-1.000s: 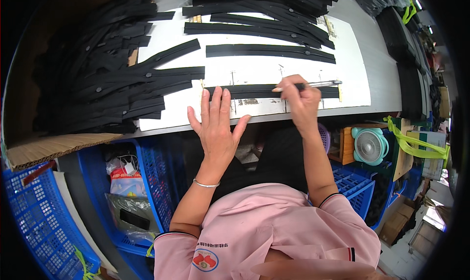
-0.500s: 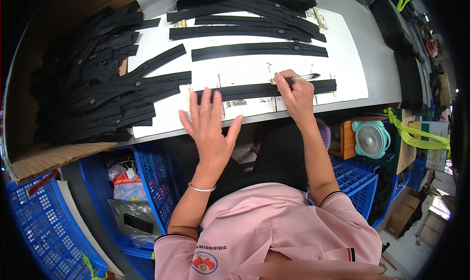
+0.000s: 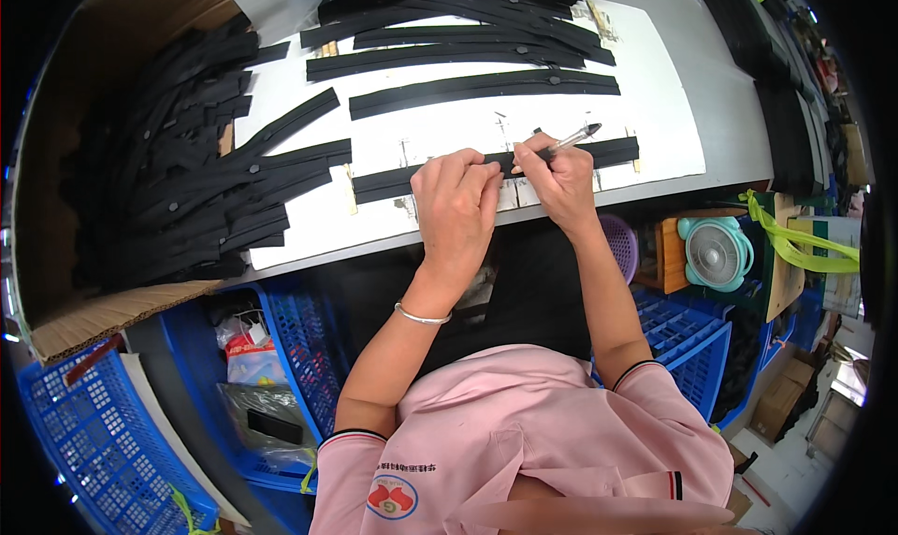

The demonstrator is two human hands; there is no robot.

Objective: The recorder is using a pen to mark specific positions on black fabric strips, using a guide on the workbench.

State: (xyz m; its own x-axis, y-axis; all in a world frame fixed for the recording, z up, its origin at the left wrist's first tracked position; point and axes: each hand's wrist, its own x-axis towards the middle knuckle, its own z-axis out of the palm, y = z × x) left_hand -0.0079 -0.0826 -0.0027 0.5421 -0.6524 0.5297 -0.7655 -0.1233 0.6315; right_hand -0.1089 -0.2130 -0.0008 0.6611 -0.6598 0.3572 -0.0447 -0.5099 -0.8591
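Evidently, the work in hand centres on a black strip (image 3: 385,185) laid flat, slightly slanted, across the upper middle of the frame; it rests on a white board (image 3: 430,135), its left end beside one piece of yellow tape (image 3: 351,196) and its right end by another. The left hand (image 3: 456,198), at the centre, has its fingers curled, with the thumb drawn in near the forefinger; it rests over the strip, but whether the fingertips pinch the cloth or merely press it cannot be told. The right hand (image 3: 566,187), just to its right, is closed in a writing grip around a pen (image 3: 574,137); the pen's rear end slants towards the upper right, while its working tip is hidden by the fingers.

Good practice here, in the inspector's judgement, is as follows: the left hand should bear down close beside the pen, without dragging or stretching the cloth; both strip ends should agree with the tapes; the dark lines (image 3: 502,125) on the board should serve as the reference for position; pen strokes should be short and light, since black cloth could hide a faint mark and soft cloth could creep under a heavy one.

Further strips surround the work; a single strip (image 3: 482,93) lies just above it, and a tangled pile (image 3: 178,184) fills the upper left, within a cardboard box (image 3: 122,312); loose ends from that pile overlap the board and could foul the alignment.
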